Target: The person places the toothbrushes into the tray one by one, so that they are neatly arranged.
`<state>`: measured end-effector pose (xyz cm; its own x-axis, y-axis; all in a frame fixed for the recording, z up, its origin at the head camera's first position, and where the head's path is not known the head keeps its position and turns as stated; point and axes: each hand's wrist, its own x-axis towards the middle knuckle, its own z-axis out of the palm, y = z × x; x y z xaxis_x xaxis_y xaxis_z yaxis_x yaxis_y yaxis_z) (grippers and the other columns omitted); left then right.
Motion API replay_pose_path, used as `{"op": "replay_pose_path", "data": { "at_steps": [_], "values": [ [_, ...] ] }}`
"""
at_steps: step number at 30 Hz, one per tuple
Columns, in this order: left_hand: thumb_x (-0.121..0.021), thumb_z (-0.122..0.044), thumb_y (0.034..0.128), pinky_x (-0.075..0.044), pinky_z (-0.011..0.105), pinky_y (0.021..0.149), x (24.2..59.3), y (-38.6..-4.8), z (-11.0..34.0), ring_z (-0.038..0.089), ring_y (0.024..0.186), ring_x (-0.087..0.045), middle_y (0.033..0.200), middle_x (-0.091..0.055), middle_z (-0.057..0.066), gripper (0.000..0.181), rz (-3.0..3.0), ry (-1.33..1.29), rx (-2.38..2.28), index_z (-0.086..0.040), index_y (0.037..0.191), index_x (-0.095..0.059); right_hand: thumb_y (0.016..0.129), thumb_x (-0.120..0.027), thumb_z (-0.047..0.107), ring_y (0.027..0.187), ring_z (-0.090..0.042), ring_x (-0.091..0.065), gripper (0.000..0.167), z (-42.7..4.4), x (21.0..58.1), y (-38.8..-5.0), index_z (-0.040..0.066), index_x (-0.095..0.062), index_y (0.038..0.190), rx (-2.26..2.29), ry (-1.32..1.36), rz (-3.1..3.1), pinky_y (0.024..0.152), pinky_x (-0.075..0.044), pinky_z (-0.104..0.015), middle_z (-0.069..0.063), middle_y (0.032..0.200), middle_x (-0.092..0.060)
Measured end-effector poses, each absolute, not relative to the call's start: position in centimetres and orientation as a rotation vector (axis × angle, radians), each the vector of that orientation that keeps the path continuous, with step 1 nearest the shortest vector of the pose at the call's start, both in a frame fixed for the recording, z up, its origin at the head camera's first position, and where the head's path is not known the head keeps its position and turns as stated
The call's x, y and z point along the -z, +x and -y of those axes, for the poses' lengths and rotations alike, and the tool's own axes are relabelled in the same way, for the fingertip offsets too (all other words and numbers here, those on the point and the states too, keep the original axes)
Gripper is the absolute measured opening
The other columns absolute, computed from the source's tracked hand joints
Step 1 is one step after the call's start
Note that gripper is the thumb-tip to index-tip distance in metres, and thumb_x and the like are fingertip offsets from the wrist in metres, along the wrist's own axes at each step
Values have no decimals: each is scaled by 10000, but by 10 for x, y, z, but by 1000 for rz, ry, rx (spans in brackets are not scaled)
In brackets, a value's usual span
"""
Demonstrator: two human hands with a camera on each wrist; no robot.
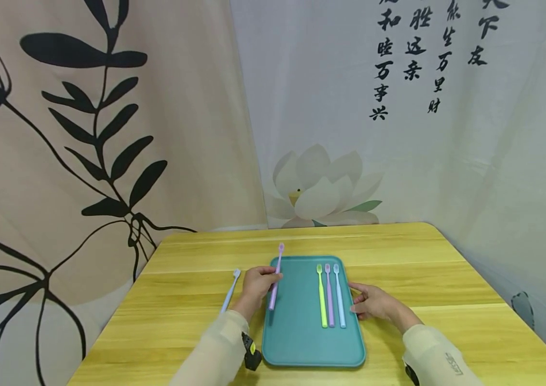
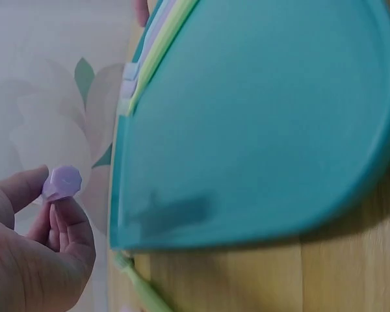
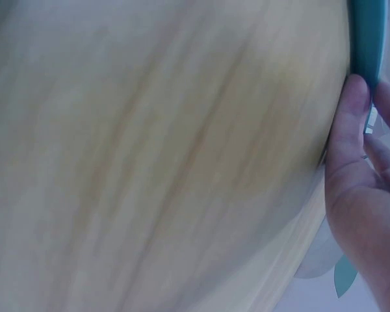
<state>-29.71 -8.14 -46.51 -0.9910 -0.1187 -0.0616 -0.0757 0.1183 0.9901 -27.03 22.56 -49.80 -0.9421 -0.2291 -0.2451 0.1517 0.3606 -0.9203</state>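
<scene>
A teal tray [image 1: 312, 346] holds a green toothbrush [image 1: 322, 300], a purple one [image 1: 329, 300] and a light blue one [image 1: 339, 300], side by side in its right half. My left hand [image 1: 255, 289] pinches another purple toothbrush [image 1: 273, 296] over the tray's left edge, head pointing away. In the left wrist view, thumb and fingers hold that brush's purple end [image 2: 62, 182] above the tray. My right hand [image 1: 380, 306] grips the tray's right rim; the right wrist view shows its thumb and fingers [image 3: 357, 156] at the rim [image 3: 368, 39].
A blue toothbrush [image 1: 230, 291] lies on the wooden table [image 1: 196, 300] left of my left hand. Beside the tray in the left wrist view is a green toothbrush [image 2: 146, 289]. Printed cloth [image 1: 196, 134] hangs behind the table's far edge.
</scene>
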Motion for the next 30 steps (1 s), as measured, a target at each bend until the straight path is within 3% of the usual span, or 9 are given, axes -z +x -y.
{"op": "replay_pose_path", "data": {
  "at_steps": [10, 30],
  "values": [
    [-730, -39, 874, -521, 293, 675, 469, -289, 66, 162, 761, -603, 923, -681, 118, 249, 2318, 188, 2093, 84, 1087, -692, 868, -678, -97, 794, -226, -557, 753, -225, 498, -269, -77, -287, 1512, 1600, -102, -2289, 703, -567, -381, -140, 919, -509],
    [-767, -7, 802, -512, 312, 654, 488, -279, 21, 178, 732, -593, 845, -675, 97, 188, 2289, 309, 2031, 71, 966, -720, 900, -651, -76, 800, -234, -584, 733, -227, 497, -269, -70, -264, 1523, 1586, -138, -2276, 723, -570, -390, -166, 969, -544]
  ]
}}
